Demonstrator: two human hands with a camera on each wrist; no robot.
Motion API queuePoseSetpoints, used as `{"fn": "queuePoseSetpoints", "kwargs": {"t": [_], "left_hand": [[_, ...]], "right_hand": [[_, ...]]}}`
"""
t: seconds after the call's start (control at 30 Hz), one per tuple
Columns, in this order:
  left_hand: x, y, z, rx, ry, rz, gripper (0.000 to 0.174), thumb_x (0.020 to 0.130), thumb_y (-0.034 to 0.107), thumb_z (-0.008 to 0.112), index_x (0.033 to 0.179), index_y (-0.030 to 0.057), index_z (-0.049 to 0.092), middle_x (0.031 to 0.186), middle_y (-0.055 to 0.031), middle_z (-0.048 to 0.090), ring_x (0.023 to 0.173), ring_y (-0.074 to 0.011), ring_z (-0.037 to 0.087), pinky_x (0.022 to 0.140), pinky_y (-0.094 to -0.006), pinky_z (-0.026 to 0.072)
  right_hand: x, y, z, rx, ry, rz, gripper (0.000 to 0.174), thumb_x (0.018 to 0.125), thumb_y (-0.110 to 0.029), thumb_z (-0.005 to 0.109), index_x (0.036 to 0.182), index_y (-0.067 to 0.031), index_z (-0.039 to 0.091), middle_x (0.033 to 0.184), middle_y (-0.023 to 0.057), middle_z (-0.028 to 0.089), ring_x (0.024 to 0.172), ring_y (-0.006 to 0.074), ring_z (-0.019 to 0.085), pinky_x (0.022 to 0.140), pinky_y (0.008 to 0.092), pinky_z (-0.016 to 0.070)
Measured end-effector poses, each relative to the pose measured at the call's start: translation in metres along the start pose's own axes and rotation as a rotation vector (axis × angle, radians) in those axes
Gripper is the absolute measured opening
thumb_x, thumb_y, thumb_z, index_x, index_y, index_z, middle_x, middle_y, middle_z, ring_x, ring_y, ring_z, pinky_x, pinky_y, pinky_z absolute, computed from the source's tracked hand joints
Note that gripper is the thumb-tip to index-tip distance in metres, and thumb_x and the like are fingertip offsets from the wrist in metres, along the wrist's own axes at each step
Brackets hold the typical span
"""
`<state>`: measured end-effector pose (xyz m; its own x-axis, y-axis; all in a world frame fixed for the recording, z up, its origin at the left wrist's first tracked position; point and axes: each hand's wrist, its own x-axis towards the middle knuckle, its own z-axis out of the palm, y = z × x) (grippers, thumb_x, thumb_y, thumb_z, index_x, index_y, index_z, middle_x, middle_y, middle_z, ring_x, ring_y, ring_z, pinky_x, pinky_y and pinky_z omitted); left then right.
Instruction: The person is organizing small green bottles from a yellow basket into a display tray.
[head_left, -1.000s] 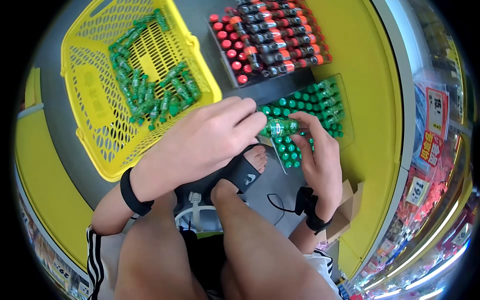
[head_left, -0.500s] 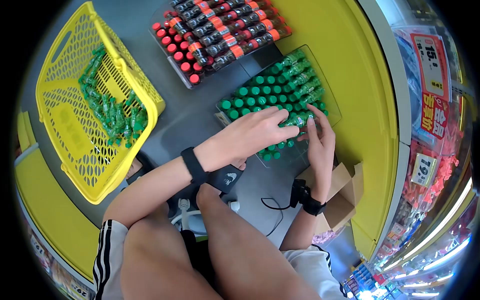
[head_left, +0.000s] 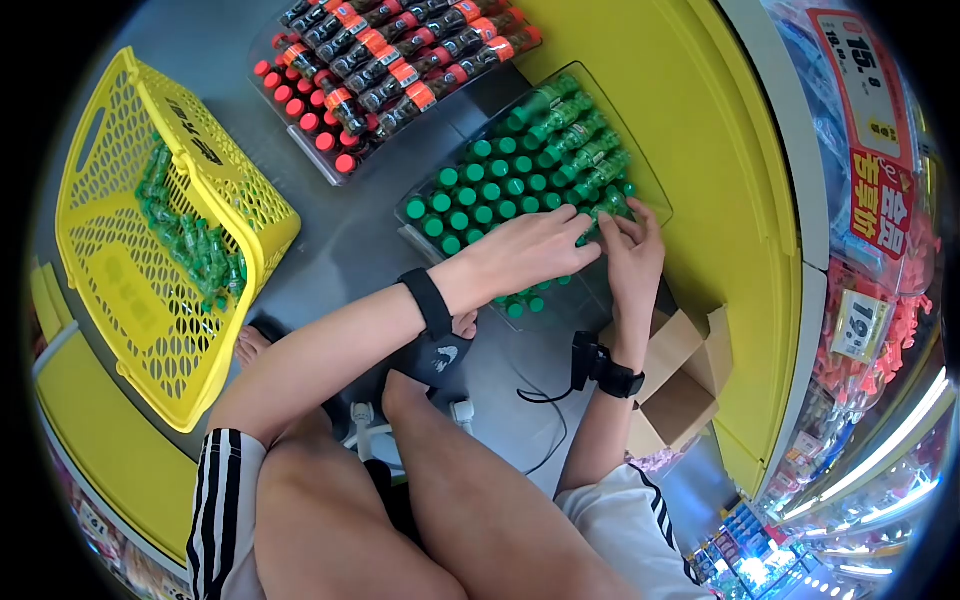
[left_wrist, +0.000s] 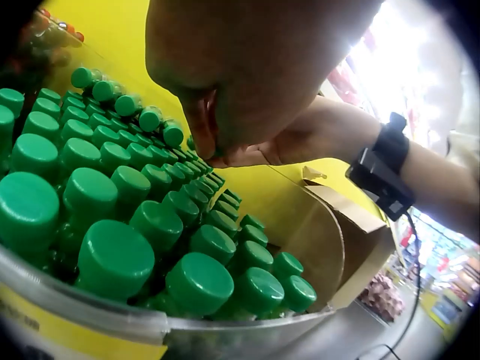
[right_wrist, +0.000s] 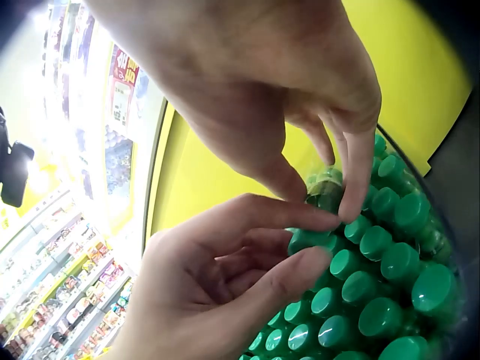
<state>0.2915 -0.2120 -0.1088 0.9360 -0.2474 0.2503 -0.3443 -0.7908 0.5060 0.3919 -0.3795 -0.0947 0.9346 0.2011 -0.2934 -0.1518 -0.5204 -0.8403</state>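
Both hands meet over a clear bin (head_left: pixel 665 190) packed with small green bottles (head_left: pixel 480 190). Most stand with their green caps up, and several lie flat across the far side. Between the hands is one small green bottle (right_wrist: pixel 326 187), largely covered by fingers. My left hand (head_left: pixel 535 245) pinches its green cap end with thumb and forefinger, as the right wrist view shows. The fingers of my right hand (head_left: pixel 632 255) hold its other end from the right. In the left wrist view my left hand (left_wrist: pixel 247 75) hides the bottle.
A yellow basket (head_left: pixel 270 215) on the left holds several loose green bottles (head_left: pixel 190 235). Behind stands another clear bin (head_left: pixel 337 178) of red-capped dark bottles (head_left: pixel 390 70). An open cardboard box (head_left: pixel 690 400) sits near the right forearm, beside a yellow shelf base (head_left: pixel 735 250).
Both hands have carried the green bottle away from the body, down onto the far right of the green-bottle bin. The view has shifted, so basket and bins appear farther left.
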Motion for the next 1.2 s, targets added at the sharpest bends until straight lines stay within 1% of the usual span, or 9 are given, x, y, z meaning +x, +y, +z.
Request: {"fn": "queuePoseSetpoints", "kwargs": {"t": [0.07, 0.17, 0.3, 0.4, 0.5, 0.63, 0.8, 1.0, 1.2], "left_hand": [[0.006, 0.002, 0.001, 0.015, 0.037, -0.019, 0.029, 0.088, 0.005, 0.071, 0.117, 0.0026, 0.068, 0.113, -0.0129, 0.062, 0.109, -0.0269, 0.066, 0.079, -0.0351, 0.0646], [0.008, 0.005, 0.003, 0.016, 0.069, -0.053, 0.036, 0.088, 0.004, 0.07, 0.124, 0.001, 0.067, 0.118, -0.0129, 0.063, 0.111, -0.0271, 0.065, 0.083, -0.035, 0.065], [0.007, 0.004, 0.005, 0.052, 0.041, -0.081, 0.05, 0.087, 0.003, 0.072, 0.136, 0.0012, 0.066, 0.121, -0.0129, 0.062, 0.112, -0.0273, 0.065, 0.088, -0.0362, 0.0644], [0.001, 0.003, 0.006, 0.01, 0.021, -0.08, 0.055, 0.086, 0.003, 0.073, 0.139, 0.0009, 0.065, 0.123, -0.0136, 0.062, 0.114, -0.0277, 0.064, 0.091, -0.0375, 0.0632], [-0.001, 0.003, 0.007, 0.021, -0.024, -0.091, 0.057, 0.086, 0.004, 0.073, 0.142, 0.0012, 0.065, 0.125, -0.0129, 0.062, 0.118, -0.028, 0.062, 0.093, -0.0383, 0.0614], [0.001, 0.003, 0.01, 0.047, -0.037, -0.082, 0.06, 0.086, 0.005, 0.074, 0.145, 0.0015, 0.064, 0.126, -0.0104, 0.062, 0.119, -0.0272, 0.061, 0.094, -0.0379, 0.0598], [0.001, 0.007, 0.009, 0.124, -0.053, -0.099, 0.065, 0.084, 0.008, 0.077, 0.147, 0.0006, 0.063, 0.127, -0.0069, 0.063, 0.116, -0.0247, 0.059, 0.088, -0.035, 0.0561], [-0.002, 0.008, 0.01, 0.11, -0.075, -0.11, 0.076, 0.078, 0.006, 0.08, 0.151, -0.0018, 0.058, 0.127, -0.0072, 0.062, 0.117, -0.0252, 0.058, 0.088, -0.0355, 0.0529], [-0.002, 0.008, 0.009, 0.125, -0.082, -0.109, 0.074, 0.077, 0.004, 0.08, 0.147, -0.002, 0.059, 0.133, -0.0087, 0.062, 0.12, -0.0258, 0.057, 0.091, -0.0361, 0.0523]], "right_hand": [[0.009, 0.003, 0.001, -0.15, 0.073, -0.011, 0.062, 0.097, -0.022, 0.084, 0.146, 0.0054, 0.057, 0.114, 0.0219, 0.078, 0.099, 0.0257, 0.079, 0.083, 0.0372, 0.0626], [0.014, -0.008, 0.005, -0.229, 0.139, 0.011, 0.062, 0.095, -0.022, 0.084, 0.144, 0.0047, 0.058, 0.109, 0.0217, 0.08, 0.1, 0.0279, 0.08, 0.087, 0.0394, 0.0624], [0.025, -0.001, 0.011, -0.262, 0.199, -0.022, 0.056, 0.095, -0.02, 0.083, 0.14, 0.0044, 0.061, 0.111, 0.0227, 0.079, 0.1, 0.0289, 0.08, 0.088, 0.0403, 0.0622], [0.028, -0.008, 0.017, -0.253, 0.233, -0.037, 0.053, 0.095, -0.02, 0.082, 0.138, 0.004, 0.062, 0.113, 0.023, 0.078, 0.1, 0.0289, 0.08, 0.088, 0.0416, 0.0622], [0.028, -0.007, 0.018, -0.307, 0.252, -0.049, 0.053, 0.096, -0.02, 0.082, 0.138, 0.0043, 0.062, 0.114, 0.0229, 0.077, 0.1, 0.0294, 0.08, 0.087, 0.0421, 0.0621], [0.029, -0.007, 0.021, -0.228, 0.291, -0.098, 0.049, 0.099, -0.019, 0.08, 0.137, 0.0047, 0.062, 0.113, 0.0221, 0.077, 0.099, 0.0285, 0.079, 0.086, 0.0412, 0.0621], [0.02, -0.002, 0.016, -0.224, 0.267, -0.083, 0.049, 0.101, -0.017, 0.079, 0.14, 0.0059, 0.062, 0.113, 0.0211, 0.077, 0.098, 0.0262, 0.079, 0.085, 0.0391, 0.0625], [0.008, -0.012, 0.026, -0.318, 0.229, -0.129, 0.054, 0.101, -0.012, 0.078, 0.148, 0.0072, 0.059, 0.116, 0.0207, 0.076, 0.096, 0.0247, 0.079, 0.082, 0.0376, 0.063], [0.005, -0.02, 0.028, -0.353, 0.244, -0.105, 0.053, 0.1, -0.012, 0.079, 0.146, 0.0078, 0.06, 0.116, 0.0203, 0.076, 0.094, 0.025, 0.079, 0.08, 0.0375, 0.0632]]}}
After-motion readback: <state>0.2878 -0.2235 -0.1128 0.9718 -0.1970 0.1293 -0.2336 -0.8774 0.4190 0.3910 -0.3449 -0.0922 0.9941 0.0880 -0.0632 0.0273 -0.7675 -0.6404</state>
